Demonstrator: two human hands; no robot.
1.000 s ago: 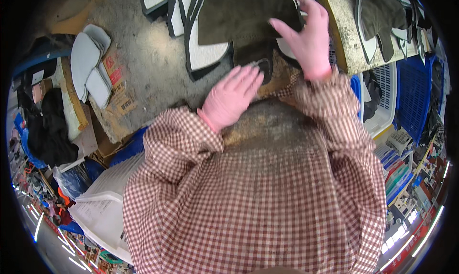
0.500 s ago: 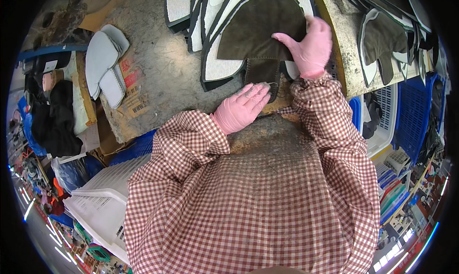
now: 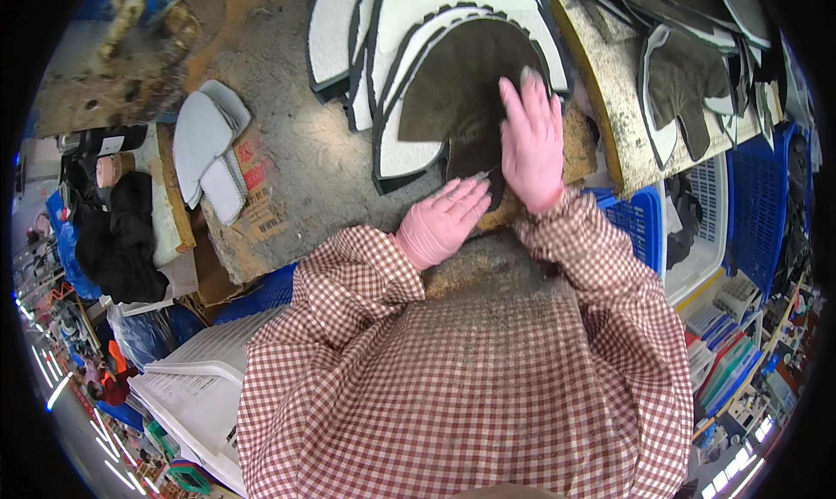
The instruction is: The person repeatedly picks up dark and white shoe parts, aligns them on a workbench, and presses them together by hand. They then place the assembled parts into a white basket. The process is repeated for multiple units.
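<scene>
A dark brown suede-like cut piece (image 3: 461, 81), rounded at its far side with a narrow tab toward me, lies on a white dark-edged piece (image 3: 402, 158). My left hand (image 3: 442, 225), in a pink glove, rests flat with fingers stretched across the near end of the tab. On the right part of the brown piece lies my right hand (image 3: 533, 146), also pink-gloved, its fingers straight and pointing away from me. Neither hand grips anything. More white dark-backed pieces (image 3: 335, 42) fan out beneath and behind.
Folded pale grey pieces (image 3: 202, 133) lie at the left on the worn work table (image 3: 292, 133). A side board (image 3: 601, 81) at the right carries more brown and white pieces (image 3: 688, 81). Blue and white plastic baskets (image 3: 705, 212) stand below it. Black cloth (image 3: 122, 238) hangs at far left.
My right hand has gone from thumb held out wide to lying with fingers straight on the brown piece. My left hand stays by the tab. The whole view has shifted slightly.
</scene>
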